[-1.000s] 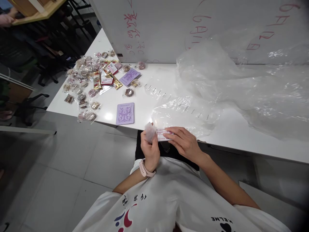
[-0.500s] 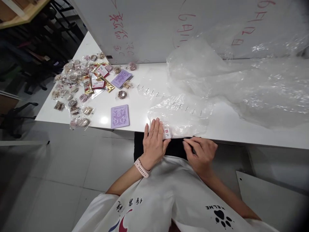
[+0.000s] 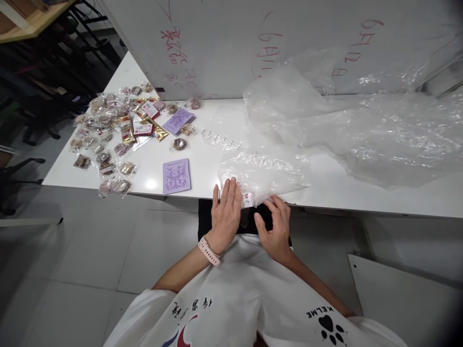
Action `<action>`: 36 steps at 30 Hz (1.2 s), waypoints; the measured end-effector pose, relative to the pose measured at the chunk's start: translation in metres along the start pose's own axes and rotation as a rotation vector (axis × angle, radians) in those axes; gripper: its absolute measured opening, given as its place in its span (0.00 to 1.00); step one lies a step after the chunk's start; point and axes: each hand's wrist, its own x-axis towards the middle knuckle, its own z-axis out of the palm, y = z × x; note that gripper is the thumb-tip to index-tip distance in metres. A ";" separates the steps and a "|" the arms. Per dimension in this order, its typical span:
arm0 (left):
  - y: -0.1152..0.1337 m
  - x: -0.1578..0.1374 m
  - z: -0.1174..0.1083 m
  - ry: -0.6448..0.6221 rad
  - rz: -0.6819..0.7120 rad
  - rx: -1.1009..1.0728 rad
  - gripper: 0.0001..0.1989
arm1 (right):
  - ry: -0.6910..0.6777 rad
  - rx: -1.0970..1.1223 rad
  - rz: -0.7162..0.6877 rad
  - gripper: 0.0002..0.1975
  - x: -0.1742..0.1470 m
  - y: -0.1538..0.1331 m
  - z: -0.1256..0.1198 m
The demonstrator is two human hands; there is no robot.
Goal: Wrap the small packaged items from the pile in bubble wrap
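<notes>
My left hand [image 3: 226, 212] lies flat, fingers stretched out and held together, on the front edge of a clear plastic sheet or bag [image 3: 260, 171]. Beside its fingers is a small white packet with a red mark [image 3: 247, 198]; I cannot tell whether it is inside the plastic or beneath it. Close by on the right, my right hand [image 3: 275, 226] has its thumb apart from its bent fingers. Those fingertips touch the plastic's front edge at the table's rim, and nothing shows between thumb and fingers.
Many wrapped snacks [image 3: 104, 115] are heaped at the table's left end, with gold sachets [image 3: 127, 130] among them. Two purple packets [image 3: 176, 176] [image 3: 178, 120] lie nearer me. A large crumpled plastic sheet [image 3: 379, 140] spreads over the right side, against a whiteboard [image 3: 217, 48] with red writing.
My right hand has moved left toward my left hand, and its fingers have spread from a pinch. The plastic's front right edge has shifted inward. My left hand stays pressed down.
</notes>
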 end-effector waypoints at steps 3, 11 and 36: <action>-0.001 0.000 0.001 0.004 0.005 -0.017 0.37 | -0.034 0.153 -0.083 0.22 0.003 -0.002 0.009; -0.007 -0.001 0.009 0.054 0.030 -0.111 0.34 | -0.070 0.398 0.147 0.16 0.022 0.019 0.012; -0.009 0.008 0.003 0.096 0.151 -0.004 0.33 | 0.227 0.223 0.591 0.16 0.143 0.093 -0.084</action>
